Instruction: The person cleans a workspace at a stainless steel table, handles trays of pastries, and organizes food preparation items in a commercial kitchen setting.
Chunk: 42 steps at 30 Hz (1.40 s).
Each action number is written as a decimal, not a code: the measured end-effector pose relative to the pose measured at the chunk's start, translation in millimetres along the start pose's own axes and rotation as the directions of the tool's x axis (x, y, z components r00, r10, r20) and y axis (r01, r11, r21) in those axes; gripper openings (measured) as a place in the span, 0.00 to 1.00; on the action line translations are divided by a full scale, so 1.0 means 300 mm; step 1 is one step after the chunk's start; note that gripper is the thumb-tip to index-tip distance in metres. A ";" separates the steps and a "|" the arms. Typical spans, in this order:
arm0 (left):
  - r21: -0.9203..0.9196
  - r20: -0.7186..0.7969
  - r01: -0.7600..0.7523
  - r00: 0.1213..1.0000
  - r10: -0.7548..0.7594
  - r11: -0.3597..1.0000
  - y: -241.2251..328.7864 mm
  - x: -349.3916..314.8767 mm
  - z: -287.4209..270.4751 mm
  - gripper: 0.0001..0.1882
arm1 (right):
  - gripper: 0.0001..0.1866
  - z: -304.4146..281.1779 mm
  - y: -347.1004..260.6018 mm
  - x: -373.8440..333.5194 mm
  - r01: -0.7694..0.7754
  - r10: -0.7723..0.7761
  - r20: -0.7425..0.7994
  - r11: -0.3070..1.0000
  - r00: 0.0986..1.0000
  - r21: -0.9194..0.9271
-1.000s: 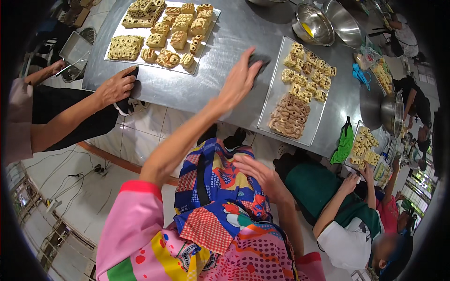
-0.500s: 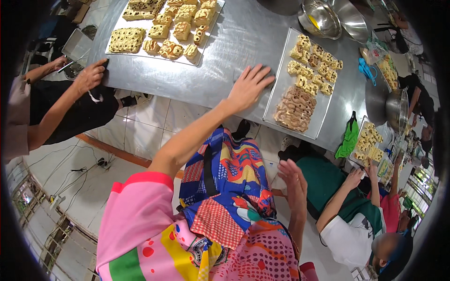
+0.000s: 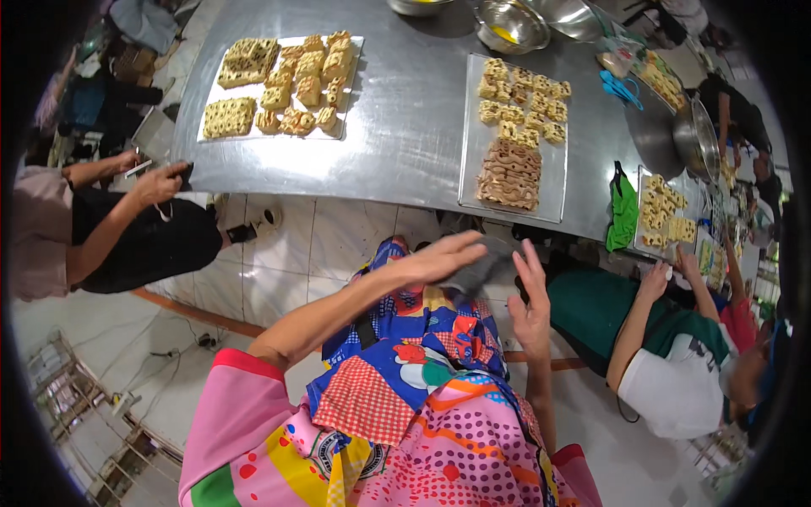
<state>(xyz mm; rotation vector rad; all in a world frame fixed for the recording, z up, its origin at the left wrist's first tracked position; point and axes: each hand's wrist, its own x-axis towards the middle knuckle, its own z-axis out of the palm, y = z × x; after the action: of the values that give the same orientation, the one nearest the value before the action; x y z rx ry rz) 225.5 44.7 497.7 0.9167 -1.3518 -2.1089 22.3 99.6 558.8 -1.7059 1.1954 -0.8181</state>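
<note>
My left hand is in front of the metal table's edge, fingers stretched out and nothing in its grip. Facing it is my right hand, raised with its fingers spread; a gap lies between the two. A blurred dark grey shape shows between and below them; I cannot tell what it is. Just beyond the hands, a clear tray carries small cream-piped cake pieces and a brown-frosted block of cake.
A white board of piped cakes lies at the table's left, near another person's hand. Metal bowls, blue scissors and a green cloth are at the right. A co-worker in white works beside me.
My left hand has come off the tabletop and drawn back toward my right hand. The view has shifted, and the dark grey shape now shows between my hands.
</note>
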 end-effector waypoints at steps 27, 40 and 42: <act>0.077 -0.609 -0.258 0.753 0.250 0.963 0.234 0.177 0.112 0.35 | 0.26 -0.546 0.724 0.162 -0.342 0.048 -0.469 0.750 0.882 -0.566; 0.302 -0.803 -0.157 0.490 0.340 0.940 0.295 0.376 0.152 0.34 | 0.19 -0.959 1.091 1.028 -0.052 -0.283 -0.362 0.721 0.888 -0.691; 0.357 -0.804 -0.097 0.475 0.358 0.929 0.288 0.420 0.175 0.30 | 0.19 -1.041 1.157 1.055 -0.036 -0.262 -0.318 0.718 0.911 -0.695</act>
<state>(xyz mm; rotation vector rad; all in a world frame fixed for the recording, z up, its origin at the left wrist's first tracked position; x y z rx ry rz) 105.1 -45.8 556.2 1.5184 -1.0825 -0.9431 -276.9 -342.5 376.8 -2.3082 1.8613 -0.8813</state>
